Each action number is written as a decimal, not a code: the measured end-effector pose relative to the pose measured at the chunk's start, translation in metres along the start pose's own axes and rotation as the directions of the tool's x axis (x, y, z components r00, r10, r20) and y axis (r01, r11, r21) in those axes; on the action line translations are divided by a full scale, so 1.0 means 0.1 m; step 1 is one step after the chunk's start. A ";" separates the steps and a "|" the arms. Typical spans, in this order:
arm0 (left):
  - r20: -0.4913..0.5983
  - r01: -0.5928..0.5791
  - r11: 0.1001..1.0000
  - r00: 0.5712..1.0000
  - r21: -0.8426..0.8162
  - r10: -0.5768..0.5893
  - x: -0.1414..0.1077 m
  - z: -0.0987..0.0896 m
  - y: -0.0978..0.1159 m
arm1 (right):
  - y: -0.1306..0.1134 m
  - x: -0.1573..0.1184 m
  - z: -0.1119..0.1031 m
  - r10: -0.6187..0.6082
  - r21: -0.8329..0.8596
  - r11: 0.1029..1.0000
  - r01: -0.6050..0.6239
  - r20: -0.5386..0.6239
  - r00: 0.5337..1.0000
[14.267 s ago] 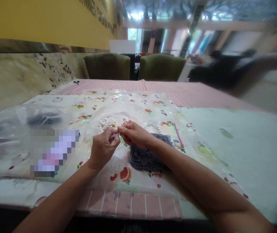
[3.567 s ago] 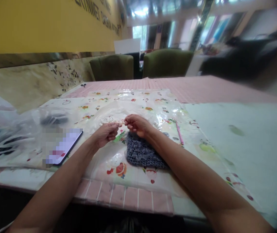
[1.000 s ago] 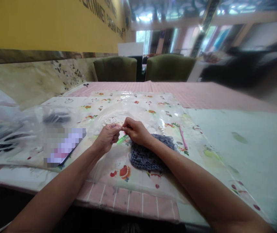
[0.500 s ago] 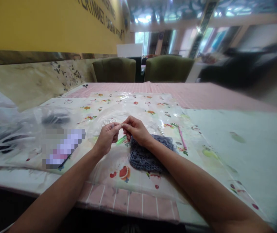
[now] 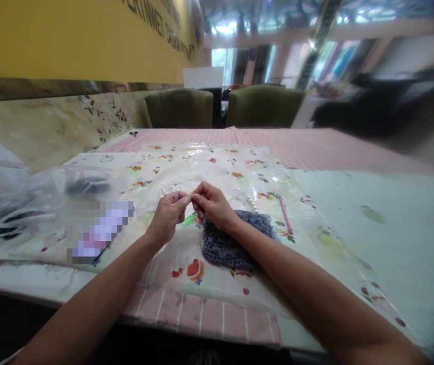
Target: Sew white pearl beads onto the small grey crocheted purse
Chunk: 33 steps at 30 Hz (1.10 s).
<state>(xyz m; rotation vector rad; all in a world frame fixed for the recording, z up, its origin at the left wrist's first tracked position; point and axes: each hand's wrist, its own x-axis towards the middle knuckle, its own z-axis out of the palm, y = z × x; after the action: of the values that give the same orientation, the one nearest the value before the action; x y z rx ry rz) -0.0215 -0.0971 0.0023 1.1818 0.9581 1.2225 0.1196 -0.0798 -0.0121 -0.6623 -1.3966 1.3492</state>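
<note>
My left hand [image 5: 166, 215] and my right hand [image 5: 214, 205] meet fingertip to fingertip above the table, each closed in a pinch. Whatever lies between the fingertips is too small to make out. Under my right wrist sits a dark grey-blue crocheted piece [image 5: 226, 247], partly covered by the forearm. A bright green tool [image 5: 190, 219] lies just below the two hands, half hidden by them. Behind my left hand is a small heap of white beads [image 5: 169, 189]. A short string of pearl-like beads [image 5: 252, 204] rests beyond the crocheted piece.
A pink crochet hook [image 5: 286, 215] lies to the right on the fruit-patterned plastic cover [image 5: 217, 284]. At the left are clear plastic bags [image 5: 45, 192] with dark contents and a pixelated flat object [image 5: 103, 230]. Black scissors [image 5: 133, 134] lie far left, before green chairs [image 5: 264, 109].
Almost nothing differs. Both hands keep their pinch at the same spot, and the things on the table have not moved.
</note>
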 end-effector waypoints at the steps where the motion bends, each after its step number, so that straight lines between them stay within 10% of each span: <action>1: -0.023 -0.010 1.000 1.000 0.011 0.011 0.00 0.01 0.00 | 0.00 -0.01 0.02 0.004 0.009 1.000 -0.004 -0.005 1.000; 8: -0.087 -0.047 0.999 0.995 0.000 0.047 0.02 0.00 0.02 | -0.12 0.00 0.07 0.122 0.197 0.972 -0.125 0.027 0.992; 13: -0.035 0.050 0.986 0.998 -0.158 -0.056 0.03 -0.03 0.06 | -0.18 0.14 -0.18 0.173 -0.240 0.949 -0.204 -0.142 0.975; 17: -0.062 -0.004 0.992 0.998 -0.128 -0.004 0.04 -0.01 0.04 | -0.17 0.32 -0.41 0.087 -0.755 0.612 -0.237 -0.233 0.969; 21: -0.140 -0.064 0.998 0.988 -0.004 0.063 0.05 -0.02 0.00 | -0.09 0.50 -0.50 0.120 -0.883 0.389 -0.264 -0.236 0.964; 27: -0.092 -0.115 0.990 0.988 0.080 0.123 0.06 -0.09 -0.02 | -0.03 0.57 -0.45 0.143 -0.891 0.341 -0.300 -0.266 0.953; 33: 0.106 -0.279 0.905 0.960 0.321 0.258 -0.16 0.00 0.11 | -0.26 0.21 -0.33 -0.037 -0.853 0.499 -0.150 -0.194 0.980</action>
<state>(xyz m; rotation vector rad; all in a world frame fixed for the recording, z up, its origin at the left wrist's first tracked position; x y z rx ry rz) -0.0251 -0.1132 0.0121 1.6558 1.0056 1.2612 0.1498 -0.0547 0.0129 -1.4757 -1.8811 0.4794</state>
